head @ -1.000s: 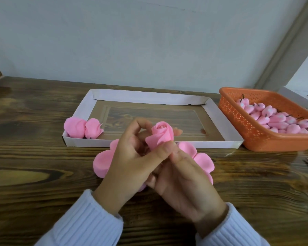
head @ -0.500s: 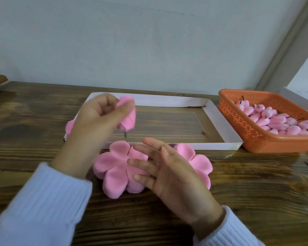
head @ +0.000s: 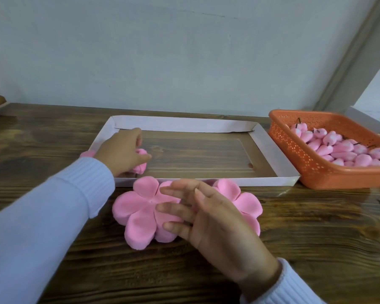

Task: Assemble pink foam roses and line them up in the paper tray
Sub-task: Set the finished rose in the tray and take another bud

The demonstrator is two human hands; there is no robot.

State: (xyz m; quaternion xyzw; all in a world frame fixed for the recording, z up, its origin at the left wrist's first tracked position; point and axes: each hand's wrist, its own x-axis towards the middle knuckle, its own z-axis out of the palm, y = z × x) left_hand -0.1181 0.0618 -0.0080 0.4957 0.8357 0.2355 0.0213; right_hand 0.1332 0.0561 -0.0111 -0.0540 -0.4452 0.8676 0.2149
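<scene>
Left hand (head: 123,151) reaches out to about 10 o'clock of the view, with its fingers and thumb curled round a pink foam rose (head: 141,166). The rose sits inside the paper tray (head: 184,124), in the tray's 8 o'clock corner, close to the near wall. Most of it is hidden under the palm, and only its right side shows. At 9 o'clock of that hand a small pink shape (head: 87,153) peeks out behind the pale blue sleeve (head: 64,205); too little of it shows to say what it is.

Right hand (head: 208,216) is flat and loose, its fingers straight and spread and pointing towards 9 o'clock. The fingertips lie over a flat five-lobed petal piece (head: 138,216) on the tabletop (head: 42,132), just outside the tray's near wall. Whether they press on it or hang just above it I cannot tell. A second petal piece (head: 245,200) lies at 3 o'clock of the first, partly covered by the back of the same hand.

At 3 o'clock of the tray, just beside its right wall, stands an orange perforated basket (head: 312,170). It holds a heap of pink foam buds (head: 338,148), each with a short dark stem. Beyond the basket, at 1 o'clock, the edge of a white box (head: 369,119) shows against the pale wall (head: 184,51).
</scene>
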